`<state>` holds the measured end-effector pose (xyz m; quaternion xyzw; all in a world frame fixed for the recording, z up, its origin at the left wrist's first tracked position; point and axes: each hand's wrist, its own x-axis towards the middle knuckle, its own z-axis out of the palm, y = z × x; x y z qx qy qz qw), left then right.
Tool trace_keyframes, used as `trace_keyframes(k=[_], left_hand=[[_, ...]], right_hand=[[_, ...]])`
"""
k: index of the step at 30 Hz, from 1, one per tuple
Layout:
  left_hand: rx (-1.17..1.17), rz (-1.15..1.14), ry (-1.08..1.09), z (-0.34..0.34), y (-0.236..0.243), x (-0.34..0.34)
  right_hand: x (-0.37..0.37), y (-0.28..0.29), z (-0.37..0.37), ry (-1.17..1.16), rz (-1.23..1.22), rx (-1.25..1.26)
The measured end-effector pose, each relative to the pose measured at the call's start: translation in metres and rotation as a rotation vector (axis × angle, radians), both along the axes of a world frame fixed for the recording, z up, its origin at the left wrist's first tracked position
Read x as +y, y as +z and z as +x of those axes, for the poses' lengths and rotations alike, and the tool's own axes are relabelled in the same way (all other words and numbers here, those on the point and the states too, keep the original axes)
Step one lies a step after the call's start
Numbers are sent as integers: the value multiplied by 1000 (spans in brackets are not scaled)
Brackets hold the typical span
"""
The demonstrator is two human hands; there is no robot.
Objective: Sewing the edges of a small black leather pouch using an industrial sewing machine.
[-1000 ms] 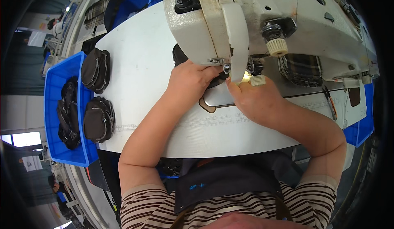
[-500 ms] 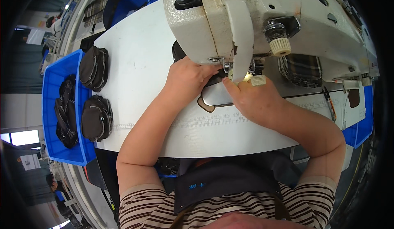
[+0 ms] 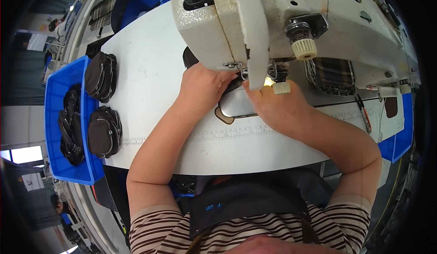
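At the needle of a white sewing machine (image 3: 205, 35), a dark fabric piece (image 3: 233, 86) lies partly hidden by the machine head and my hands. My left hand (image 3: 199, 89) is closed on it from the left, fingertips pressed together beside the presser foot. From the other side my right hand (image 3: 278, 104) grips the piece's edge, its thumb close to the left fingertips. The machine's lever and a ribbed knob (image 3: 282, 87) cover some of the right fingers. A small lamp lights the spot between the hands.
Two dark small zipped bags (image 3: 101, 76) stand at the table's left edge, beside a blue bin (image 3: 94, 163) of dark pieces. Plaid-lined pieces (image 3: 331, 75) lie beneath the machine arm. An orange-and-black tool (image 3: 363, 112) and a brown scrap (image 3: 391, 107) are at right.
The whole view has shifted slightly, so the machine and hands appear a little farther left. Both hands keep their hold at the needle, with little visible movement of the fabric.
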<state>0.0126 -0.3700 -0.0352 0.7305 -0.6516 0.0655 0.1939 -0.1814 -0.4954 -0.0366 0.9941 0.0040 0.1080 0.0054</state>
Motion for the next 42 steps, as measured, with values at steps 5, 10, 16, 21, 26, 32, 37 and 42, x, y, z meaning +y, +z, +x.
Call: trace_keyframes(k=[5,10,16,21,26,32,37,42], left_hand=[[5,-26,36,-4,-1,0],[20,-69,27,-3,1,-3],[171,154,80,-7,9,8],[275,168,40,-20,33,17],[179,161,34,-28,32,23],[33,48,40,-33,18,18],[-140,1,28,-32,15,13],[-126,-42,-15,-26,5,10]], right_hand=[[0,3,1,-24,53,46],[-2,-2,1,-21,32,-11],[0,-3,-1,-9,8,16],[-3,-12,-2,57,90,-122],[-3,-11,1,60,88,-92],[0,-13,2,48,76,-94],[1,-13,3,48,70,-150],[5,-6,-1,0,-20,-127]])
